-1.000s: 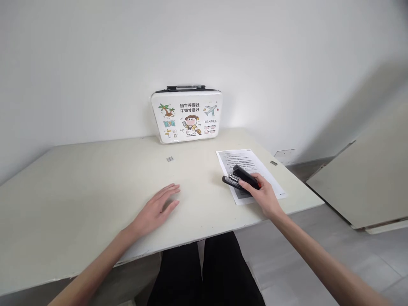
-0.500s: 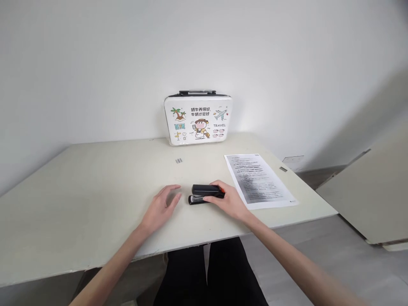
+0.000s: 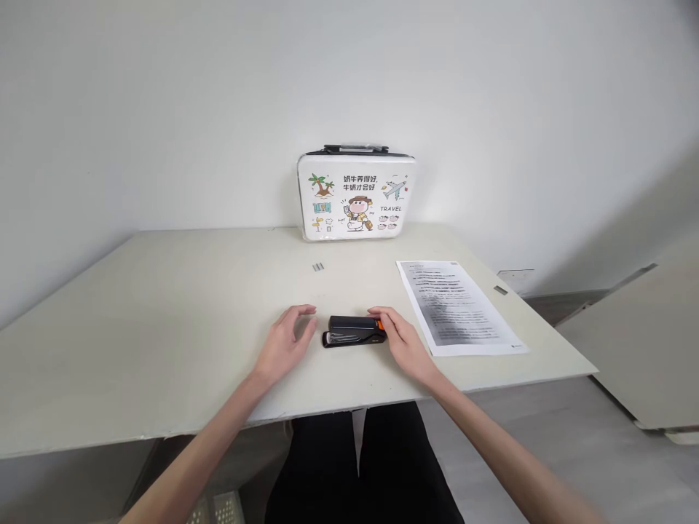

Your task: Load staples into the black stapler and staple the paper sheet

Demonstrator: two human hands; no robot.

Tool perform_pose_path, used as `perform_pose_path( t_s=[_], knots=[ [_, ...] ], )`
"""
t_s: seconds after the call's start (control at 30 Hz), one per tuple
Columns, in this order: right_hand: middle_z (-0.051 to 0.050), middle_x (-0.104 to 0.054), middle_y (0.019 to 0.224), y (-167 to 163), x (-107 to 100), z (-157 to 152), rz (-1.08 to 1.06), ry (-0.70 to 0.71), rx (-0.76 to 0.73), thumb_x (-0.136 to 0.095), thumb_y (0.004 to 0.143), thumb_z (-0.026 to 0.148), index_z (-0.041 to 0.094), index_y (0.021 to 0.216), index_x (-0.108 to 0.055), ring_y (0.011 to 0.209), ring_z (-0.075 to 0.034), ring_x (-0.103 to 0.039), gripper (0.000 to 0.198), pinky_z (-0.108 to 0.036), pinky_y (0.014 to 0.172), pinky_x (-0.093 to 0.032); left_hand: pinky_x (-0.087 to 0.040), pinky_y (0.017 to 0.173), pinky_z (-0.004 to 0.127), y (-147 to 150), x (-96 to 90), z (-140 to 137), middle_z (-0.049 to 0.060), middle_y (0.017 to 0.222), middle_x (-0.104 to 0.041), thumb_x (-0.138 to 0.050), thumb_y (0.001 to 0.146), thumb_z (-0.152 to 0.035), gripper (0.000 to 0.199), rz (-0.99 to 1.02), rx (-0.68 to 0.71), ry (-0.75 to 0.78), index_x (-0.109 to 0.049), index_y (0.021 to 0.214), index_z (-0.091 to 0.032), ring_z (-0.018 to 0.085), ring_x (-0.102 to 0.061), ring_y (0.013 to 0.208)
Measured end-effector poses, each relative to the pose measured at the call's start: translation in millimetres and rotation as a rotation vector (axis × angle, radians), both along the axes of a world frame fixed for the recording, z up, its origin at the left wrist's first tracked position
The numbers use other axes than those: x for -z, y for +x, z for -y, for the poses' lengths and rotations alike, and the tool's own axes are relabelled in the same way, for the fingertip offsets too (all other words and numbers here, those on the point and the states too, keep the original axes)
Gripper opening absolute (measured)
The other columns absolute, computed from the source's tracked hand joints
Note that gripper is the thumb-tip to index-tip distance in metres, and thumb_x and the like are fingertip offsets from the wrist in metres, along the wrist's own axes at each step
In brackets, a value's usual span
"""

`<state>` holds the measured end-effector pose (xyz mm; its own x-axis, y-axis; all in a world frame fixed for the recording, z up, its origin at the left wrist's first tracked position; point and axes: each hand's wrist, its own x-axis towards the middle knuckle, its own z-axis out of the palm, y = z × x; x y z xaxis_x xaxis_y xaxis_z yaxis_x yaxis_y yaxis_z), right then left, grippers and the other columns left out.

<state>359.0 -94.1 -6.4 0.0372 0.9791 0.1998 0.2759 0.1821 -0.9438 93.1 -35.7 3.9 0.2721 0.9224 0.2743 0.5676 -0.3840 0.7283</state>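
Observation:
A black stapler [image 3: 354, 330] with an orange part at its right end lies on the table, its mouth pointing left. My right hand [image 3: 407, 346] grips that right end, the thumb against the orange part and the fingers around the back. To the left of the stapler, my left hand [image 3: 287, 340] rests by the table with fingers curved and apart, holding nothing. A small gap separates it from the stapler's front. Beyond the stapler lie several short strips of staples [image 3: 317, 267].
A printed sheet of paper [image 3: 464, 309] lies right of my right hand. Near the right edge of the table [image 3: 136, 327] is another small grey strip [image 3: 500, 290]. A white case [image 3: 357, 196] with cartoon prints stands against the wall at the back.
My right thumb has shifted from the stapler's near side to its orange back end. My left hand stays beside its front. The whole view has shifted slightly.

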Motion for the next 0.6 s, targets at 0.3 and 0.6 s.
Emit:
perform_pose_path(
  t_s=[0.3, 0.6],
  knots=[
    [-0.009, -0.073, 0.126, -5, 3, -1, 0.011, 0.043, 0.014, -0.038, 0.108, 0.051, 0.026, 0.124, -0.063, 0.118, -0.024, -0.069, 0.039, -0.043, 0.108, -0.05, -0.053, 0.069, 0.032, -3, -11.1, 7, 0.009, 0.13, -0.07, -0.053, 0.1, -0.054, 0.036, 0.189, -0.245, -0.018, -0.065, 0.116, -0.023, 0.028, -0.067, 0.114],
    [-0.006, -0.077, 0.107, -4, -9, 7, 0.26, 0.11, -0.049, -0.071, 0.093, 0.044, 0.024, 0.112, -0.068, 0.094, -0.025, -0.071, 0.027, -0.037, 0.077, -0.058, -0.042, 0.119, 0.044, -1, -25.7, 37, 0.012, 0.135, -0.067, -0.057, 0.101, -0.049, 0.03, 0.653, -0.273, -0.386, -0.064, 0.111, -0.022, 0.027, -0.061, 0.132]
  ],
)
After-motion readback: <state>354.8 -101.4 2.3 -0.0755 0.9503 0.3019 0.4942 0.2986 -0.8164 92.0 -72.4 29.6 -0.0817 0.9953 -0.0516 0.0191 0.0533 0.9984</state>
